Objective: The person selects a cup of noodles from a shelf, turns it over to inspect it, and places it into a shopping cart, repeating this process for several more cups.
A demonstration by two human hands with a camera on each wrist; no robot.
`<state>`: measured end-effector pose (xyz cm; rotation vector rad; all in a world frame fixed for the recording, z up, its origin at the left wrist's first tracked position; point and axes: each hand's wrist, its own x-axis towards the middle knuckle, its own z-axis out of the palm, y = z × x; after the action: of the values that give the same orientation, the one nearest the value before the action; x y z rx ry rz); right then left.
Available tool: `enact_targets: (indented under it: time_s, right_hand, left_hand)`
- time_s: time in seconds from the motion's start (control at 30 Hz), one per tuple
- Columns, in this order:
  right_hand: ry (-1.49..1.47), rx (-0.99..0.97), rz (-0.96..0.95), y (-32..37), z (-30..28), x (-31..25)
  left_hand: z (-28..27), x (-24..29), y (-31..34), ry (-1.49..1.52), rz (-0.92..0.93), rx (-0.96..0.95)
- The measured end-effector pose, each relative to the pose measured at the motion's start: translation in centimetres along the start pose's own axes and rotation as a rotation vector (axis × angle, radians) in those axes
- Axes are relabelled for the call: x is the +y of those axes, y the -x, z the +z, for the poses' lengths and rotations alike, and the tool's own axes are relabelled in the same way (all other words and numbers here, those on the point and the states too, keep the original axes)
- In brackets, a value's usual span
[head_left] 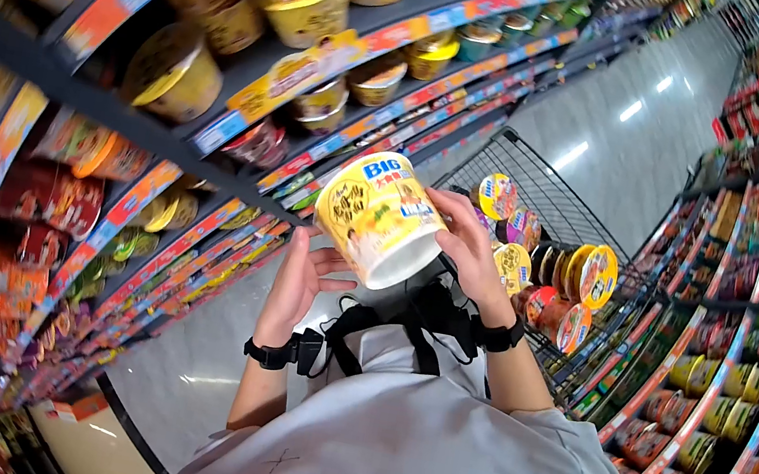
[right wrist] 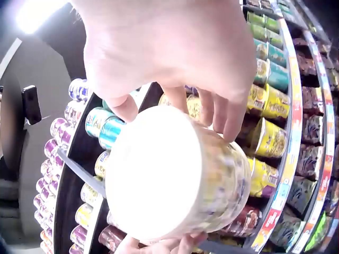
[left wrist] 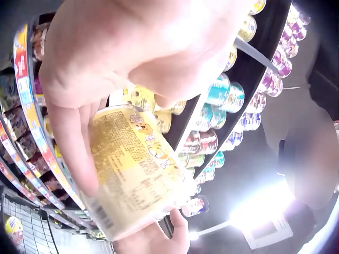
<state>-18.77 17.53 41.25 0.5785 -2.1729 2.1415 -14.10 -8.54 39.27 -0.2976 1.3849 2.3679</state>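
A large yellow noodle cup (head_left: 377,219) (left wrist: 135,169) (right wrist: 222,180) is tilted in front of the chest, its white base toward the body. My right hand (head_left: 470,253) (right wrist: 175,58) grips its right side, with the thumb near the base and the fingers around the wall. Across from it, my left hand (head_left: 298,284) (left wrist: 132,53) is by the cup's lower left side, fingers extended and palm facing it. Whether the left fingers touch the cup I cannot tell. The right fingers also show under the cup in the left wrist view.
A wire shopping cart (head_left: 552,181) with several noodle cups stands to the right, beyond the right hand. Shelves of cups and packets (head_left: 175,69) rise close on the left, and more shelves (head_left: 728,390) line the right. A shiny floor aisle (head_left: 616,106) runs between them.
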Motion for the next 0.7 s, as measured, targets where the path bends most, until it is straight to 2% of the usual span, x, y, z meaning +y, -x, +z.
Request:
enact_targets:
  time_s: [0.03,0.1,0.23,0.33,0.37,0.43,0.5,0.57,0.63,0.67,0.7]
  right_hand:
    - [-0.006,0.033,0.002,0.2,-1.6,0.1]
    - [0.055,0.026,0.146,0.6,-5.2,0.3]
    - [-0.036,0.217,0.287,3.0,-12.8,3.8]
    - [0.129,0.347,0.484,4.6,-18.3,6.2]
    - [0.211,0.415,0.413,5.4,-19.6,8.0]
    - [0.211,0.455,0.534,6.7,-23.1,10.4]
    - [0.016,0.531,0.701,8.0,-26.2,13.1]
    - [0.012,0.676,0.716,10.9,-28.4,19.3]
    - [-0.112,0.812,0.632,14.5,-29.9,26.7]
    - [-0.290,0.831,0.729,14.6,-30.9,26.8]
    - [-0.337,0.898,0.792,14.9,-31.5,27.4]
  left_hand:
    - [1.2,-0.4,-1.2,-0.023,-0.018,-0.015]
    - [3.9,-1.4,-3.9,-0.039,-0.030,-0.010]
    - [11.2,-3.7,-9.1,-0.142,-0.070,0.002]
    - [15.9,-7.7,-14.2,-0.172,-0.119,-0.007]
    - [17.0,-9.4,-16.2,-0.230,-0.158,-0.026]
    - [19.5,-12.7,-19.8,-0.313,-0.199,-0.050]
    - [22.0,-16.2,-23.4,-0.445,-0.256,-0.097]
    - [24.9,-19.7,-26.6,-0.559,-0.310,-0.131]
    - [24.6,-24.8,-30.1,-0.601,-0.408,-0.245]
    - [24.9,-26.6,-31.4,-0.611,-0.444,-0.247]
    - [25.4,-28.2,-32.8,-0.723,-0.409,-0.317]
